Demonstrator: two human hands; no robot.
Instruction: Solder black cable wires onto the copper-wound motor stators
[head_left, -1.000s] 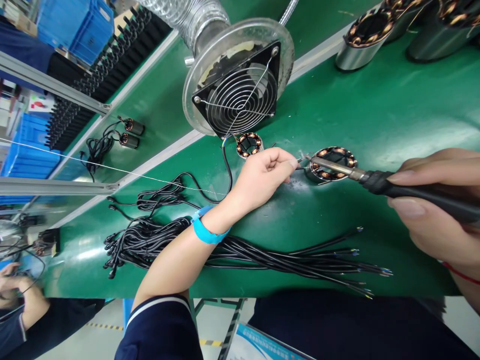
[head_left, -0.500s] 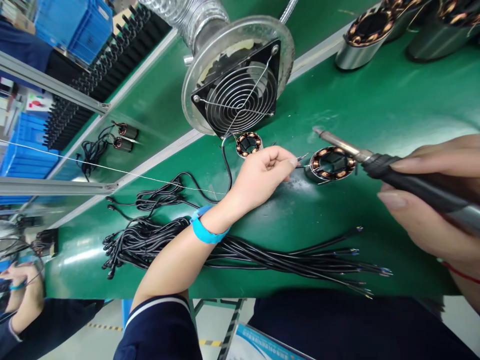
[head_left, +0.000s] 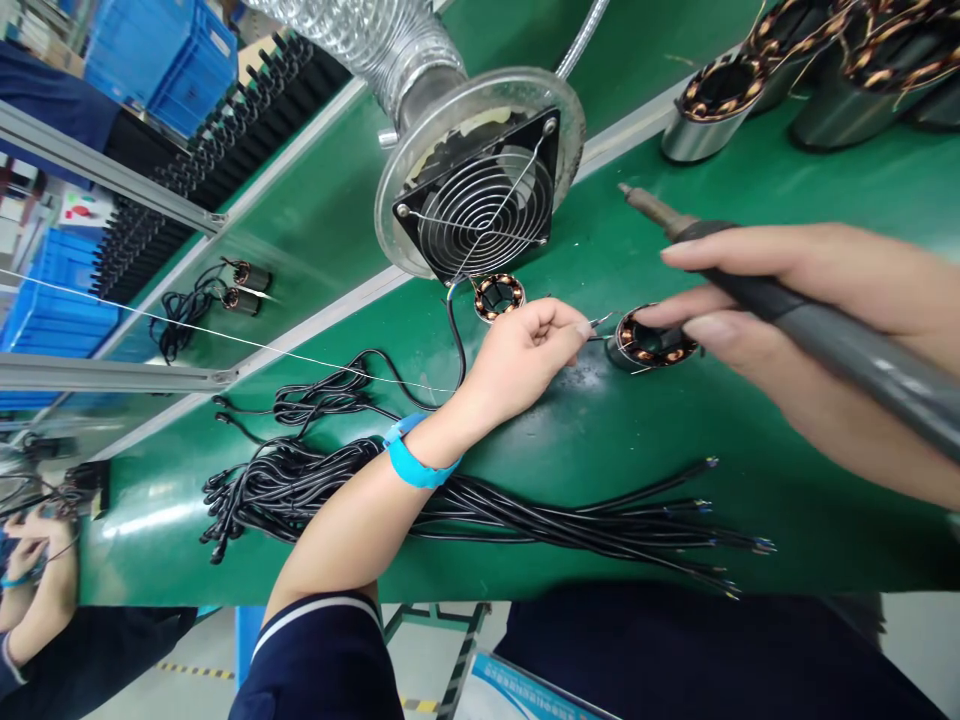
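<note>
My right hand (head_left: 810, 330) grips a soldering iron (head_left: 795, 310), its metal tip pointing up and left above the bench. Two fingers of this hand overlap the right side of a motor stator (head_left: 622, 350) with copper windings; whether they touch it is unclear. My left hand (head_left: 529, 345), with a blue band at the wrist, is pinched on thin wires (head_left: 600, 322) just left of that stator. Their far ends are hidden in the fingers. Another small stator (head_left: 499, 295) stands behind the left hand, under the fan.
A fume fan (head_left: 484, 215) on a foil duct hangs over the bench. Bundled black cables (head_left: 525, 510) lie in front, partly under my left forearm. Larger stators (head_left: 705, 125) stand at the back right. A co-worker's hands (head_left: 37, 540) show at far left.
The soldering iron has swung upward and left, and my right hand has come in over the stator's right side. My left hand keeps its pinch in nearly the same place.
</note>
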